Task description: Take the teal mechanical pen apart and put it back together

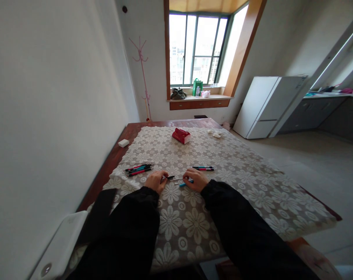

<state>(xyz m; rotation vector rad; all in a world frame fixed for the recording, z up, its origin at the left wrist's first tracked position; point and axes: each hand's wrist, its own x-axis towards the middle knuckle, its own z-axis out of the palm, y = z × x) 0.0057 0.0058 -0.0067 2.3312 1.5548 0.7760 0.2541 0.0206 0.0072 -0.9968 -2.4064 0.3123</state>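
Two hands (156, 181) (197, 179) hide pen (182, 183) middle

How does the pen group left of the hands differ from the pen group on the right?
The left bundle of red, teal and black pens holds more pens, about four, fanned at a slight angle; the right pair of pens, one dark and one red, lies nearly level and parallel. The left bundle sits beyond the left hand, the right pair just beyond the right hand. Both rest untouched on the white floral lace tablecloth.
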